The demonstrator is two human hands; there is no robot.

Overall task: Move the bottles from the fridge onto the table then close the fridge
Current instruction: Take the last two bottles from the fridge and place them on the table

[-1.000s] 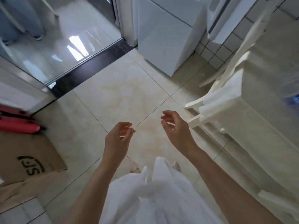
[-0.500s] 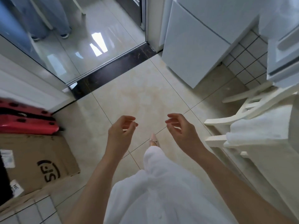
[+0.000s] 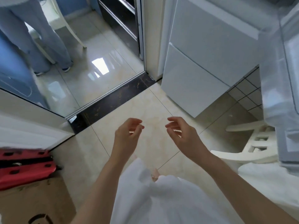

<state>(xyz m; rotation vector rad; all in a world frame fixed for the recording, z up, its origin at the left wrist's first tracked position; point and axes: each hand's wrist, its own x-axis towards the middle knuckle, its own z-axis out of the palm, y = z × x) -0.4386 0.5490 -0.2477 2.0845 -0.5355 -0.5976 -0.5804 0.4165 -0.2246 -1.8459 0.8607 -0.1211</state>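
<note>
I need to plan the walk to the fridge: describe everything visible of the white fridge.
The white fridge stands at upper right beside the doorway, on the beige tiled floor. Its smooth, glossy front shows two stacked panels split by a thin seam, both flush. At far right a translucent, shelf-like part, blurred, may be its open door. No bottles show. Neither hand touches it.

The floor point(image 3: 145, 107) is glossy cream tile with thin dark grout lines, crossed by a black, gold-flecked threshold strip point(image 3: 113, 101). The fridge point(image 3: 202, 62) is plain white. Small white wall tiles point(image 3: 247, 96) carry a dark grid. Two red cases point(image 3: 24, 168) lie above a brown cardboard box point(image 3: 32, 199) with a black printed logo. The chair point(image 3: 252, 146) is cream-white. A bystander's trousers point(image 3: 32, 38) are pale blue.
</note>
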